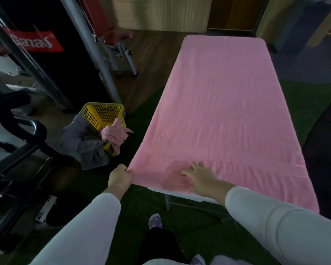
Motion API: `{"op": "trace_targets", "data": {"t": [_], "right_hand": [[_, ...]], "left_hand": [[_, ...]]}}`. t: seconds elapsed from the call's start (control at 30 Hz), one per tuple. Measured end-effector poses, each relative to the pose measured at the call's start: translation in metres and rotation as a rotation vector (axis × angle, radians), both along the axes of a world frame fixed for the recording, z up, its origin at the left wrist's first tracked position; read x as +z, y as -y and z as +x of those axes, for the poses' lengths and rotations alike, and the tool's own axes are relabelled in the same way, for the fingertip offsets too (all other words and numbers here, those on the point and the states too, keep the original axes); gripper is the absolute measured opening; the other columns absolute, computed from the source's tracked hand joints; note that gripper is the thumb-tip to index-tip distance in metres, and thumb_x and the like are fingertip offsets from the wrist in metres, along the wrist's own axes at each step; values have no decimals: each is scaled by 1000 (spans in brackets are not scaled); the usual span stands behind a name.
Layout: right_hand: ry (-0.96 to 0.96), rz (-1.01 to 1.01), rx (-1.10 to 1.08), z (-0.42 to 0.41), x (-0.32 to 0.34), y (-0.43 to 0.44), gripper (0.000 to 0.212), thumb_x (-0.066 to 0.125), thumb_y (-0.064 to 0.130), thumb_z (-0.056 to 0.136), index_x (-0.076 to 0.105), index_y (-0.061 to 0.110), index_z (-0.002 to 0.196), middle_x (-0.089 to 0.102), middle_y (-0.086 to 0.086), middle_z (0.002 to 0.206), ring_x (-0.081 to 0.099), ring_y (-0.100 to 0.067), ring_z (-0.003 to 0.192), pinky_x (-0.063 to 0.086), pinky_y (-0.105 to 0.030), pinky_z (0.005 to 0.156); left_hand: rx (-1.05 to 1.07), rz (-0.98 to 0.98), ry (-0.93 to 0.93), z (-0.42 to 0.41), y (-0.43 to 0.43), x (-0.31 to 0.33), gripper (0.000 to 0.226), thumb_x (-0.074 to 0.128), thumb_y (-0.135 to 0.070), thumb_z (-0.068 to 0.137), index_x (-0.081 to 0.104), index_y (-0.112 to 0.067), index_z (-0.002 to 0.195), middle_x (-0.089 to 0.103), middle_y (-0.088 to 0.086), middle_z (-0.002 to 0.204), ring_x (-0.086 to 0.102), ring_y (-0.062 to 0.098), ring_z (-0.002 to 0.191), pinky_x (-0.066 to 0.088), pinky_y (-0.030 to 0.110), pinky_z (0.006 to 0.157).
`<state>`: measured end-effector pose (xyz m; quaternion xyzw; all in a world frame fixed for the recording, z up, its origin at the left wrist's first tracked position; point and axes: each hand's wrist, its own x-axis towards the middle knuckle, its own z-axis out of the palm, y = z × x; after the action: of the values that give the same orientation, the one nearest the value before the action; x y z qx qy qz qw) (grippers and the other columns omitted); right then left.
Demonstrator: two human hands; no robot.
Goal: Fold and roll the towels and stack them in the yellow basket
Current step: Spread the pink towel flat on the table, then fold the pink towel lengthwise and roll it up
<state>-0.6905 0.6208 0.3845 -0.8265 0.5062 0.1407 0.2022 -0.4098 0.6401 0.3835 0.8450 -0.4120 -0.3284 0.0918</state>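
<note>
Head cam, looking down: a large pink terry towel [227,111] is lying spread flat, covering pretty much the whole top of a white folding table [180,194], with only a strip of the table's near edge and a leg peeking out underneath. The left hand [119,178] is pinching the towel's near-left corner, fingers curled tight around the fabric right where it is hanging off the table edge. The right hand [201,177] is lying flat on the towel near the same end, fingers straight and spread, just pressing on the cloth and not grabbing anything. Both arms are wearing light long sleeves. Off to the left on the floor, well apart from the table, a yellow perforated plastic basket [101,113] is sitting tilted, with a rumpled grey cloth [82,142] bunching against its left side and a small crumpled pink cloth [113,134] hanging over its near rim. The green turf-like floor [180,226] is showing under the table, and a foot in a purple dotted sock [155,221] is poking out at the bottom. Dark gym machine frames [34,73] are filling the left side.
</note>
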Motion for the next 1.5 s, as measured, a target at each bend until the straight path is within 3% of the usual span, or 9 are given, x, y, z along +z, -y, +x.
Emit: {"op": "trace_targets", "data": {"t": [0.2,0.3,0.47,0.67,0.83,1.0,1.2,1.37,1.5], "right_hand": [[5,23,14,1,2,-2,57,60,32,92,37,36,144,35,-6,138,38,-26,122,51,-43,92],[27,38,-15,2,3,-5,57,61,29,93,39,34,145,37,-7,138,42,-26,121,50,-41,95],[155,55,-85,-7,0,-28,51,65,23,90,48,30,138,44,0,130,49,-16,110,49,-32,93],[122,21,-151,-61,3,-44,30,69,21,87,56,24,114,48,5,116,52,-11,98,50,-26,86],[9,-53,-202,-119,2,-65,27,68,19,87,50,25,105,48,6,108,49,-9,91,43,-22,78],[-62,-123,-344,-169,1,-88,33,66,31,90,51,23,119,51,5,114,50,-11,99,47,-29,89],[-174,-79,-471,-217,-6,-104,30,64,14,90,54,23,116,54,5,110,52,-11,90,49,-31,89],[-162,-33,-518,-222,-5,-98,25,61,10,91,54,22,111,57,3,108,55,-14,92,51,-34,89],[-133,-7,-546,-227,-11,-104,18,60,14,92,58,25,107,58,5,99,57,-13,87,52,-32,83]], "left_hand": [[-93,-15,-1,-9,-5,2,43,60,-23,96,46,-16,136,58,2,108,53,6,73,37,19,53],[-184,-62,-42,-17,-3,13,42,60,-23,95,48,-18,135,58,3,126,54,7,85,40,19,59],[-488,-142,30,-48,-14,17,34,60,-20,95,56,-21,129,59,-4,126,60,9,105,48,23,84],[-814,-122,152,-90,-25,4,8,59,-19,92,63,-26,95,61,-6,100,57,15,94,49,31,87],[-896,-199,303,-103,-33,-11,32,62,-12,88,59,-23,118,59,-3,118,52,19,112,44,34,101],[-917,-240,403,-111,-37,-14,37,62,-11,89,56,-22,124,60,-2,116,53,16,107,44,29,91],[-1039,-255,441,-132,-40,-12,42,68,-30,87,52,-26,126,57,-5,120,53,15,106,46,29,91],[-1155,-297,364,-178,-46,-11,48,63,-22,90,47,-22,136,51,-3,132,47,18,121,42,33,100],[-1131,-314,337,-193,-44,-12,35,54,-10,93,53,-19,127,56,-1,123,49,17,109,45,30,92]]}}
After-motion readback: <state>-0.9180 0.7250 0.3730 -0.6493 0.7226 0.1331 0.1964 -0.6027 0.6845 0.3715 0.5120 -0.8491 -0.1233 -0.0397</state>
